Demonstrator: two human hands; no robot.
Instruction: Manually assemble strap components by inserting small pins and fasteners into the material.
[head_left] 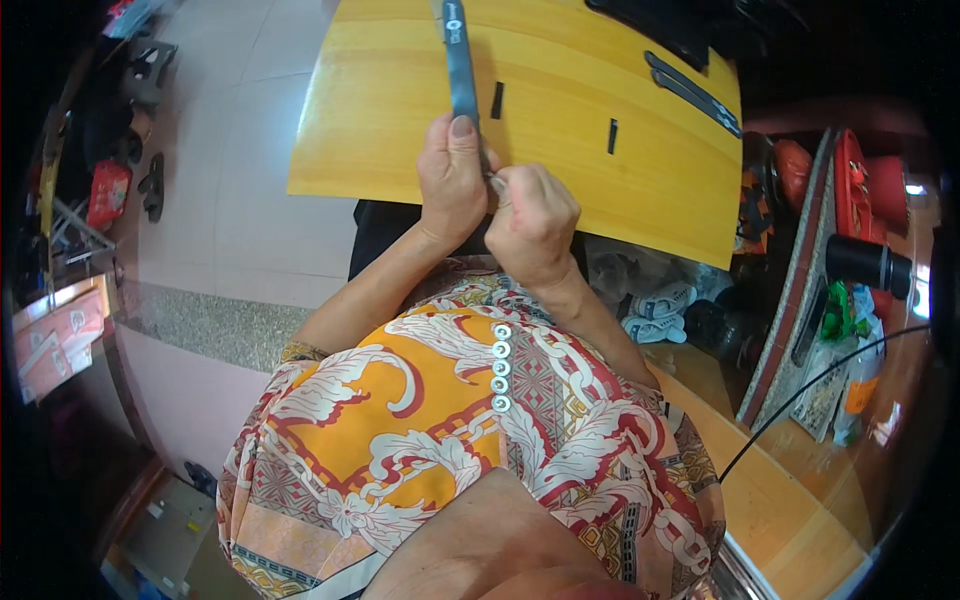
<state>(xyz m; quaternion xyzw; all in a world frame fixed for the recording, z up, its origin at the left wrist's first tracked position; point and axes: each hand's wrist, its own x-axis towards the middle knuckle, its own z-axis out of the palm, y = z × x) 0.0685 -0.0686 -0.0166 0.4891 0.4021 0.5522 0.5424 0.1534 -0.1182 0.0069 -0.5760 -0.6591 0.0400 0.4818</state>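
My left hand is wrapped tight around a long grey strap that sticks out past my fingers over the yellow table. My right hand pinches its near end.

**Packages and labels observed**

Flat red cartons with pale printed panels are seen stacked at the far left edge. A red bag is noted on the floor above them. Green and clear plastic packets are found at the right, beside a dark cylinder.
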